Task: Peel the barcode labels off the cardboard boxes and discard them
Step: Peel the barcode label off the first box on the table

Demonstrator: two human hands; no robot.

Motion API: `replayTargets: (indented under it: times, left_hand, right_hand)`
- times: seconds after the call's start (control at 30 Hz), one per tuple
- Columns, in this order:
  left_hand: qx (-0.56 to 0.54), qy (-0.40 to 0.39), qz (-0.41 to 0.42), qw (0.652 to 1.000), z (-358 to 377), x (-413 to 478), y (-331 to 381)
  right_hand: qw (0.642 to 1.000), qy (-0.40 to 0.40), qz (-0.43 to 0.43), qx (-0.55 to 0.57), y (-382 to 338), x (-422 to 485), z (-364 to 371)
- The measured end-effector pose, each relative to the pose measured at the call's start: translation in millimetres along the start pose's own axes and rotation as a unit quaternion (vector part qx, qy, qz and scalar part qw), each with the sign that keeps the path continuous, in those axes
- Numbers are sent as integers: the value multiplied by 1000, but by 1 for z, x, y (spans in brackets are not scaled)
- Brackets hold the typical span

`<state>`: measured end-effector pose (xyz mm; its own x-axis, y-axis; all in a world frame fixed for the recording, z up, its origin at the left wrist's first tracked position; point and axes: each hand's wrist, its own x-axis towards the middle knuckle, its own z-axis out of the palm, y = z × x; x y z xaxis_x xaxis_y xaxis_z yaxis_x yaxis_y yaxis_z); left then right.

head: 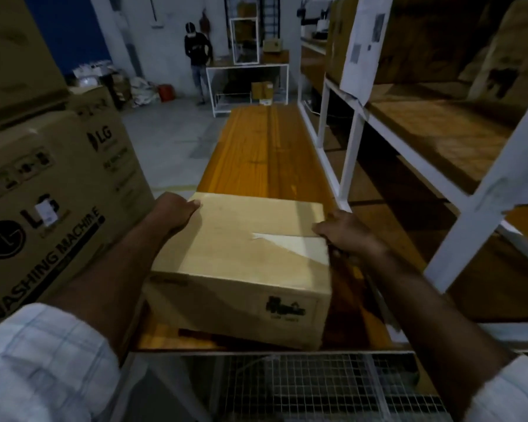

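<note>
1. Head view, far left: a big brown cardboard box (73,178) with black "LG WASHING MACHINE" letters stands next to the bench. A small white sticker (45,210) sits on its front.
2. Next is the left hand (177,211). It holds the far left corner of a small tan cardboard box (226,260). The thumb lies on top and the other fingers are hidden down the side.
3. Far at the back, a person in dark clothes (197,56) stands by a white frame table.
4. The small tan cardboard box rests on the near end of a long orange wooden bench (256,147). It is turned a bit crooked. Black print on its near side is too blurry to read.
5. On top of this box, near its right edge, is a white paper label (296,243). Its left end is pointed and looks torn.
6. The right hand (348,236) grips the right edge of the box. The thumb is on top, just beside the label, and the fingers curl down the side.
7. On the right, a tall white metal rack with wooden shelves (351,141) stands along the bench. More brown boxes sit on it.
</note>
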<state>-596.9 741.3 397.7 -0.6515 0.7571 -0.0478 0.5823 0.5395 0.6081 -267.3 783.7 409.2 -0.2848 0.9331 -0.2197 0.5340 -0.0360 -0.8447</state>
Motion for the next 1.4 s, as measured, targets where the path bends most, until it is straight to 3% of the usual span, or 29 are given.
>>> replayTargets:
  times: [0.1, 0.27, 0.5, 0.6, 0.83, 1.1, 1.23, 1.4]
  left_hand:
    - [43, -15, 12, 999, 14, 23, -6]
    - [1, -32, -1, 999, 19, 42, -20]
    - [63, -13, 78, 995, 9, 52, -39]
    - [42, -18, 86, 995, 6, 53, -39]
    - [-40, -95, 62, 993, -5, 39, -37]
    - [-45, -185, 26, 981, -20, 28, -40]
    - [-48, -179, 2, 983, -19, 24, -40]
    - [-70, -194, -1, 979, -19, 31, -49]
  right_hand:
    - [998, -28, -52, -4, -8, -2, 9]
    - [991, -83, -98, 35, -34, -4, 12]
    - [977, -70, -195, 54, -35, -3, 9]
    - [974, -64, -209, 54, -30, -1, 12]
    - [962, -41, -243, 121, -22, -9, 31]
    - [955, -59, -250, 150, -29, -26, 48]
    - [952, -21, -296, 74, -31, -38, 58]
    - [966, 3, -260, -1, -25, -45, 61]
